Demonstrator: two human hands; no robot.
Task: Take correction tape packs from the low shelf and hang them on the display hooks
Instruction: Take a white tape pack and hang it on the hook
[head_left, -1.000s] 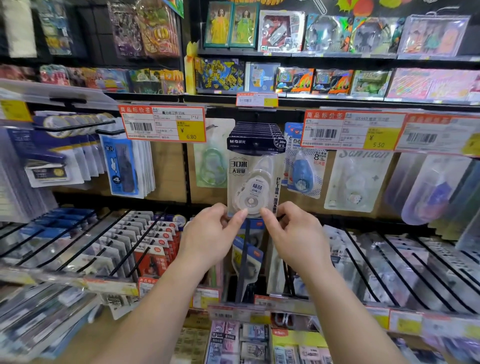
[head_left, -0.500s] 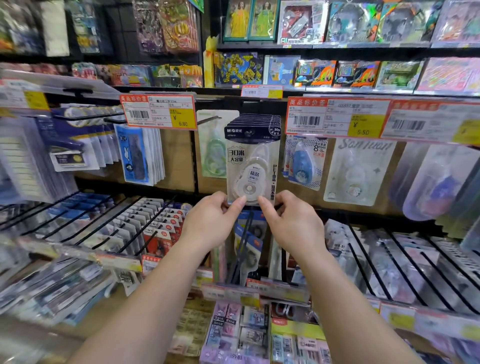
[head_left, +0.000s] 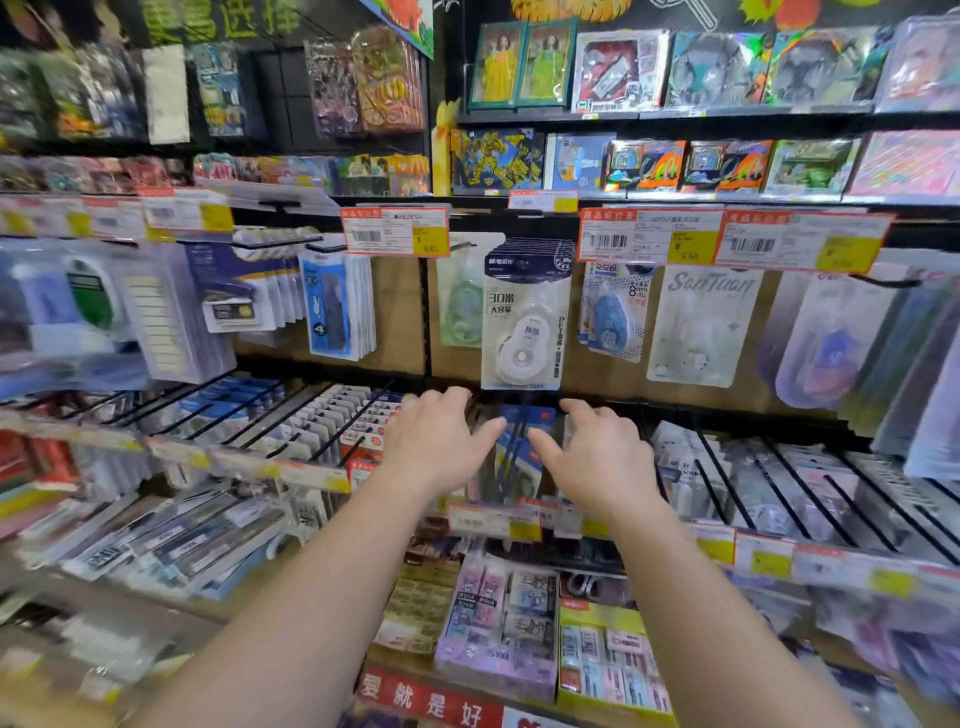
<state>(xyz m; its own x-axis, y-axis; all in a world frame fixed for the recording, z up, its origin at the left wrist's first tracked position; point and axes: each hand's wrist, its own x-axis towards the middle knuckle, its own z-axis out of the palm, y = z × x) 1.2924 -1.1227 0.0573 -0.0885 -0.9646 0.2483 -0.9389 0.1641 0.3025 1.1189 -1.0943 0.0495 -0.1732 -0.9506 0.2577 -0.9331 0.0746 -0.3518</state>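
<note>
**White-and-navy packs hung, both hands off**

White correction tape packs (head_left: 524, 317) left hanging on centre hook, released since half a second ago; hanging step judged complete. Left hand (head_left: 439, 441) and right hand (head_left: 597, 457) lowered just beneath, fingers loosely spread, holding nothing. Counted: two hands; packs stacked, number unclear.

Correction tape packs (head_left: 524, 317) hang from a display hook (head_left: 470, 245).

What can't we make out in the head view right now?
- Display hook carrying the white correction tape packs: hidden behind the packs' dark header.
- Pack count on it: overlapped, uncountable.
- Price tag small print: motion-blurred.
- Goods behind left hand and right hand: partly covered.
- Left-side shelves: blurred.
</note>
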